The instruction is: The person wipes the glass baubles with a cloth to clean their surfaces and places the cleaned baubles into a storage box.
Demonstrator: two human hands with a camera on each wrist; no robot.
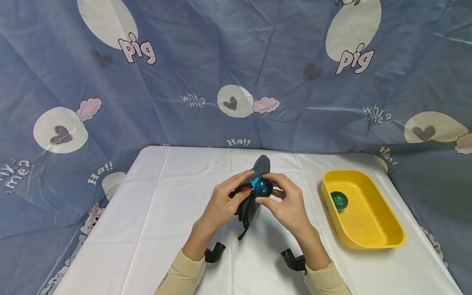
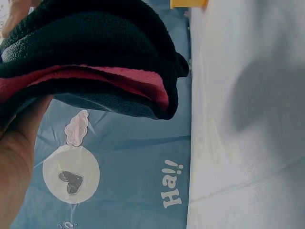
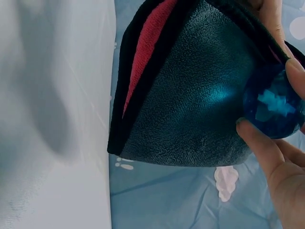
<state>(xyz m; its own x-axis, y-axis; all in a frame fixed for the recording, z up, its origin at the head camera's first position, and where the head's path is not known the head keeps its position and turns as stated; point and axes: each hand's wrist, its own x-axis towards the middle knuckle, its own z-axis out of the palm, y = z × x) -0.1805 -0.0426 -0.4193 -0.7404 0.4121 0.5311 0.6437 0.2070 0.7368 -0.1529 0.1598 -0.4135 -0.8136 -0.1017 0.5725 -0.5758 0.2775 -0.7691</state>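
Over the middle of the table, my left hand grips a folded cloth, dark grey with black edging and a pinkish-red inner side. The left wrist view shows the folds of the cloth from the edge, with red layers between black borders. A see-through blue ball is pinched between the thumb and fingers of my right hand. In the right wrist view the blue ball sits right against the grey face of the cloth, and a blue glow falls on the fabric.
To the right stands a yellow tray, with a green ball lying against its left wall. A white cloth covers the table. Behind and beside it hangs a blue printed curtain. Black curved pieces sit at both wrists.
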